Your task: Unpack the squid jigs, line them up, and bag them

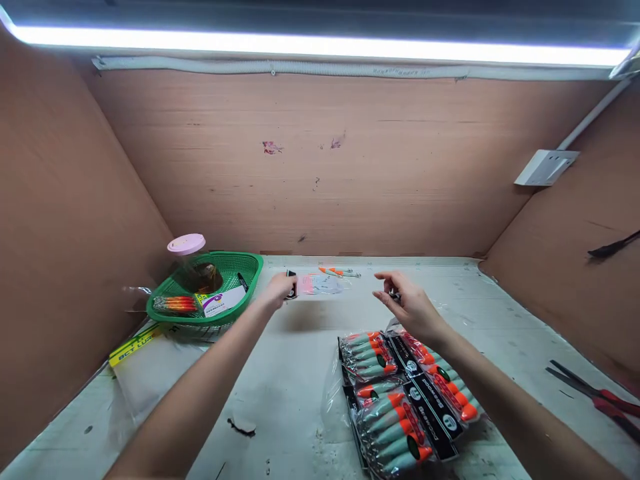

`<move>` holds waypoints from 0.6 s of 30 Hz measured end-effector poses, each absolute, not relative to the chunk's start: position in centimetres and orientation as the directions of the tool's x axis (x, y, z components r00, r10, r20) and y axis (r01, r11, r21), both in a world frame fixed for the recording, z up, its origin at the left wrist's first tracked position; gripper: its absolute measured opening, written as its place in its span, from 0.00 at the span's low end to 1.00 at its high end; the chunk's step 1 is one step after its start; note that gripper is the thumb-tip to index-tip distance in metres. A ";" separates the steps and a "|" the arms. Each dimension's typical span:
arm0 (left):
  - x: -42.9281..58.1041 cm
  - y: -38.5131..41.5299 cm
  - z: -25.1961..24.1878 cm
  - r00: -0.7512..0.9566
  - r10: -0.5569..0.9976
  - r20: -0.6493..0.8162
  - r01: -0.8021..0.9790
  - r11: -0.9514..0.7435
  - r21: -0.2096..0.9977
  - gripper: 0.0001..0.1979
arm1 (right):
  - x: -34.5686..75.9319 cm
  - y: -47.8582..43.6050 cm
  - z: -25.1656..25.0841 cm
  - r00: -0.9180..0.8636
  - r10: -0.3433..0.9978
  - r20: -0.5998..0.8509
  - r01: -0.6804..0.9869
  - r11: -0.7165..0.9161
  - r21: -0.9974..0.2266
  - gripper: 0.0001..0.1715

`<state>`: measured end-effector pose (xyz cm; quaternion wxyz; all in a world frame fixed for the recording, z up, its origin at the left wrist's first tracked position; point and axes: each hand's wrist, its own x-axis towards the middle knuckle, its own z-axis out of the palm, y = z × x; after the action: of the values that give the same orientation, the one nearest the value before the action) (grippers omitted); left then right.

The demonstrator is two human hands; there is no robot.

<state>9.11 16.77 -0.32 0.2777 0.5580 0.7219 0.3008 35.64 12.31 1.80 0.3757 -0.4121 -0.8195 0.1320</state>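
My left hand (281,289) is closed on a small black-and-white packet header (291,285), beside the green basket. To its right is a clear plastic packet (323,285) with pink print; whether it joins the header I cannot tell. Behind it lie orange-tipped fishing lures (340,273). My right hand (407,303) hovers above the table, thumb and index finger apart, the other fingers curled around something small and dark that is mostly hidden. Below it are several clear packs of pale green and orange lures (395,427) with black header cards.
A green basket (255,283) at left holds a pink-lidded jar (187,244), lures and a card. A plastic bag (155,367) with a yellow header lies before it. Red-handled scissors (600,397) are at right. Wooden walls enclose the table (280,380); a lamp (320,47) hangs overhead.
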 end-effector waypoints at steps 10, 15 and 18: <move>8.1 22.8 5.7 -0.166 0.916 0.365 0.940 0.035 0.339 0.10 | 39.2 9.1 2.0 -0.253 0.723 0.643 0.682 0.605 -0.411 0.09; 8.5 23.3 5.5 -0.036 0.899 0.436 0.971 -0.071 0.228 0.11 | 40.8 6.2 1.6 -0.165 0.729 0.664 0.702 0.560 -0.441 0.08; 9.1 23.5 5.2 0.023 0.888 0.459 0.973 -0.125 0.193 0.09 | 41.5 4.4 1.0 -0.110 0.734 0.670 0.698 0.537 -0.474 0.07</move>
<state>9.14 23.48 5.16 -0.0878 0.7096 0.6557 0.2423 41.47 4.37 1.01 0.4623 -0.4809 -0.7447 0.0195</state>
